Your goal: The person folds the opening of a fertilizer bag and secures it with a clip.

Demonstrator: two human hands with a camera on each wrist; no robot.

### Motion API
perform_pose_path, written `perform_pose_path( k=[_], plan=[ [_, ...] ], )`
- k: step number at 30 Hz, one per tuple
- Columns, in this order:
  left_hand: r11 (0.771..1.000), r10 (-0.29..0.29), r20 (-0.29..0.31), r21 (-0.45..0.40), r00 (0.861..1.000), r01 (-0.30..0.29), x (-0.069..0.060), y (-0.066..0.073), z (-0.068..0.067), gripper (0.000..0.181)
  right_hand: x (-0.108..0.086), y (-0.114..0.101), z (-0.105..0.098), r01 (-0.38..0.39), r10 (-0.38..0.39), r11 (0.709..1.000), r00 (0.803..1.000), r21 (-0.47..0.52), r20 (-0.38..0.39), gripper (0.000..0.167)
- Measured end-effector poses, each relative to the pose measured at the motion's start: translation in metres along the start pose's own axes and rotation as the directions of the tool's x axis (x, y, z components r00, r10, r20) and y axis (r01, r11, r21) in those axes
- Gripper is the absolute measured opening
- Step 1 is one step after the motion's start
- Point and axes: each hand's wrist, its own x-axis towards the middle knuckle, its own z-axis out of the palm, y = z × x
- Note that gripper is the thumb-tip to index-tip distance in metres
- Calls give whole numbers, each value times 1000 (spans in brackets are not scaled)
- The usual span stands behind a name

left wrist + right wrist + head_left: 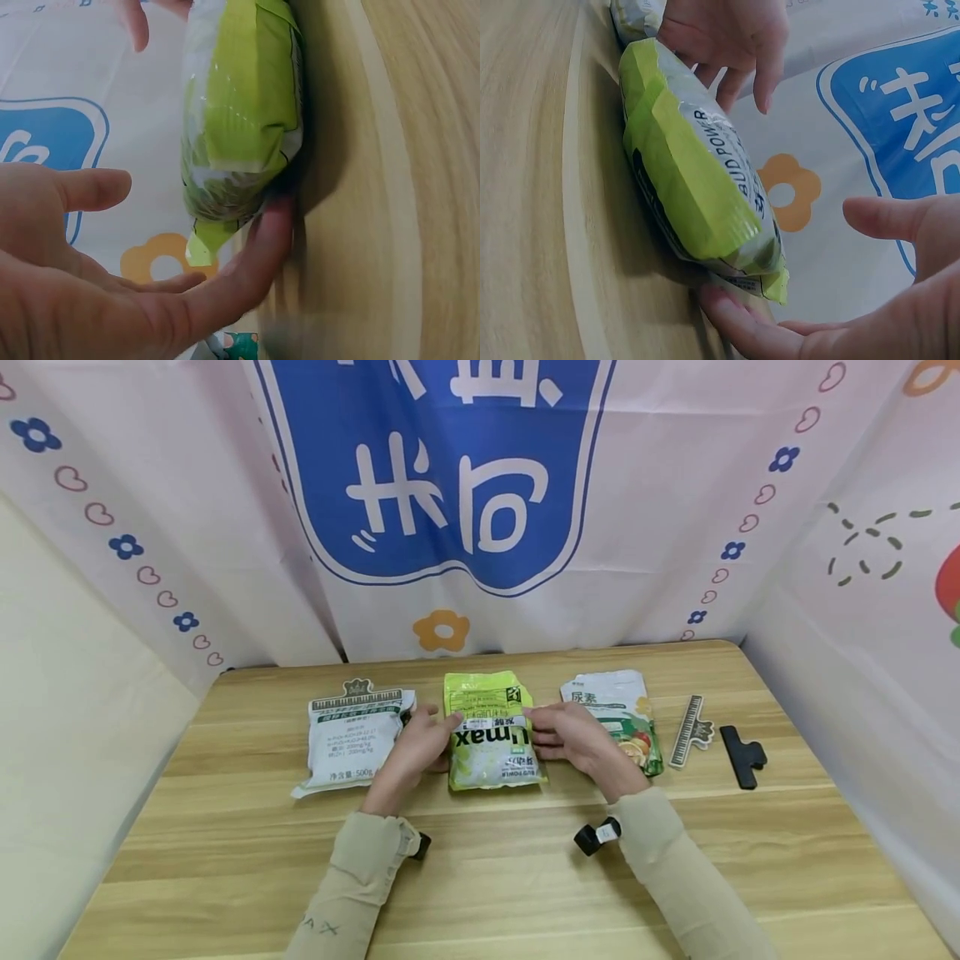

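Observation:
A yellow-green and clear bag point(489, 762) printed "Umax" lies on the wooden table between both hands. My left hand point(420, 742) is at its left side; in the left wrist view, one fingertip reaches the bag's lower edge by the tabletop while the thumb stands away from it. Over at the right side is my right hand point(576, 737), and the right wrist view has a fingertip at the bag's bottom corner, thumb raised and apart. Neither hand's fingers are closed round the bag. What lies under the bag is hidden.
A white bag point(352, 752) with a piano-keyboard clip point(357, 698) across its top lies left. Right of the hands are a white and green bag point(611, 689), another keyboard clip point(687, 731) and a black clip point(742, 757). A printed curtain point(675, 485) hangs behind the table.

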Motion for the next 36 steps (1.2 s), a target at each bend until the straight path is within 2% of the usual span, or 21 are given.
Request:
perform_pose_path(
  k=[10,15,19,22,27,30,36],
  plan=[
    [1000,-26,15,-2,1000,26,5,-4,-1,75,5,-1,-1,-48,48,999,999,4,18,64],
    [999,-14,20,-33,1000,15,7,-4,0,60,7,-1,0,-51,51,999,999,-19,-10,68],
    [1000,0,2,-28,1000,0,8,-4,1,42,9,-2,2,-54,52,997,998,-46,-40,62],
    [1000,14,-15,0,1000,-14,8,-5,3,34,11,-1,3,-54,50,997,997,-63,-57,53],
    [999,14,-16,29,1000,-13,9,-7,4,38,15,2,6,-45,41,997,997,-67,-60,38],
    [999,9,-16,53,1000,-8,9,-8,4,34,16,3,6,-37,33,996,998,-76,-53,33],
    [996,20,-13,84,1000,-19,8,-10,7,35,17,7,4,-24,20,996,999,-86,-43,35]
  ],
)
